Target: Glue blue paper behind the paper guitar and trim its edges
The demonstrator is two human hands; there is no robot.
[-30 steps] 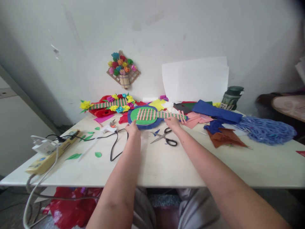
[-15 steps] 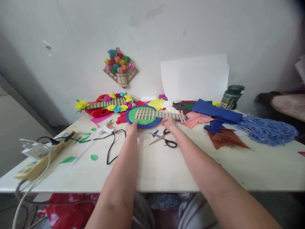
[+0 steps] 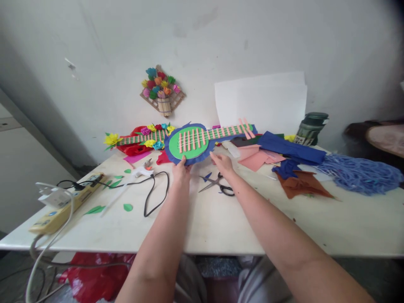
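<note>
A paper guitar [image 3: 190,143], green with a blue border, pink strips and pale strings, is tilted up above the table with its neck pointing right. My left hand [image 3: 181,168] grips the lower blue edge of its body, thumb on the front. At the body's lower right edge, my right hand [image 3: 222,164] has its fingers curled, the fingertips against the blue border. Black-handled scissors [image 3: 217,183] lie half spread just below my right hand, beside a small blue paper scrap [image 3: 207,176].
Left stand a flower-trimmed guitar [image 3: 139,139], a white glue gun [image 3: 142,171] with a black cord, green paper leaves [image 3: 128,207] and a power strip [image 3: 67,206]. Folded blue paper [image 3: 288,149], brown paper [image 3: 303,183], blue shreds [image 3: 362,174] and a dark bottle [image 3: 312,128] occupy the right.
The paper guitar has been lifted and tilted more towards me, its neck end rising higher. My right hand now sits below the neck, at the body's edge.
</note>
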